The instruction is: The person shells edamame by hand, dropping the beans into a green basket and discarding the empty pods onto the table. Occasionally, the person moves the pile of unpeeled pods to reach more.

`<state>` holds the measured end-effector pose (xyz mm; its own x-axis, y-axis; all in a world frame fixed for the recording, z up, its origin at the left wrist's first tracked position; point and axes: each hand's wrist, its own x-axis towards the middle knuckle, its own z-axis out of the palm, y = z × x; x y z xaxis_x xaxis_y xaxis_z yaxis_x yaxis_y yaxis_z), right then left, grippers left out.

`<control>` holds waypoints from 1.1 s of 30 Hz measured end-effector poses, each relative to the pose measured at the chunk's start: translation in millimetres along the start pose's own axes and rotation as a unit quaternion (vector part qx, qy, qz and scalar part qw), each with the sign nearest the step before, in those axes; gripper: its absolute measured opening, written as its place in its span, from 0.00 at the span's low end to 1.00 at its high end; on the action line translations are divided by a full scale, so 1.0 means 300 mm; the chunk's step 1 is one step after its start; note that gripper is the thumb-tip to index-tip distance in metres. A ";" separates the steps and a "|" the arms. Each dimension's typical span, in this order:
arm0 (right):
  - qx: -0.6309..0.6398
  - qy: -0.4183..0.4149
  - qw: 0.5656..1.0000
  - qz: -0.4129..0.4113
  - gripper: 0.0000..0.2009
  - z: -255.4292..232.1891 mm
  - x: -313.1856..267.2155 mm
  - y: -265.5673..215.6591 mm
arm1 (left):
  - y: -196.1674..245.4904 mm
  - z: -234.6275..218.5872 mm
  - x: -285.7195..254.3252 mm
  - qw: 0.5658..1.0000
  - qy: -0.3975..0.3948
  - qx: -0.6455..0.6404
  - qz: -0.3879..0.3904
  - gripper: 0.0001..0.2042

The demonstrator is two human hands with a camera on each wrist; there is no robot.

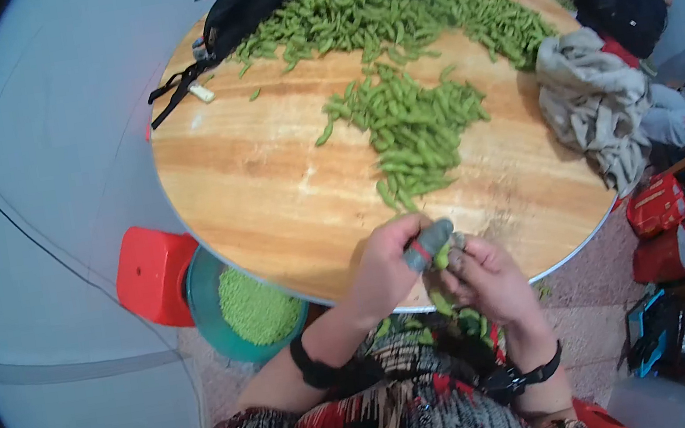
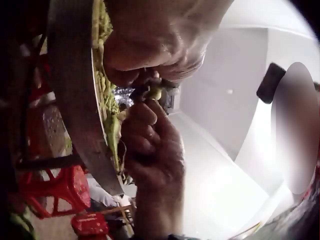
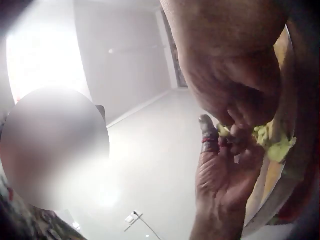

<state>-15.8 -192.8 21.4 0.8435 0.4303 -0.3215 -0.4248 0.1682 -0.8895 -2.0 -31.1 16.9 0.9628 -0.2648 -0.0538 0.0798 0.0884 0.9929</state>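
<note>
In the head view the left hand [image 1: 388, 267], its thumb in a grey cover with a red band, pinches a green pod [image 1: 443, 257] at the table's near edge. The right hand [image 1: 490, 277] holds the same pod from the other side, fingertips close to the left thumb. Both hands meet in the left wrist view, the left hand [image 2: 155, 40] above and the right hand [image 2: 156, 145] below. The right wrist view shows the right hand [image 3: 232, 75] over the left hand [image 3: 225, 175], with green bits between the fingers.
A small pile of pods [image 1: 418, 127] lies beyond the hands on the round table [image 1: 267, 181], a large heap [image 1: 373, 6] behind it. A black bag [image 1: 253, 1] and a grey cloth [image 1: 596, 101] lie on the table. Below left stand a basin [image 1: 208, 309] of shelled beans and a red stool [image 1: 152, 276].
</note>
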 end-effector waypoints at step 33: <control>-0.640 0.158 0.717 -0.226 0.13 0.127 0.101 -0.032 | -0.007 -0.188 -0.057 0.988 0.107 -0.108 -0.016 0.10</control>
<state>1.2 -147.5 32.5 0.9185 0.3312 0.2159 0.3940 -0.8119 -0.4308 -4.1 27.5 9.8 0.9896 -0.0635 -0.1293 0.1423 0.2924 0.9457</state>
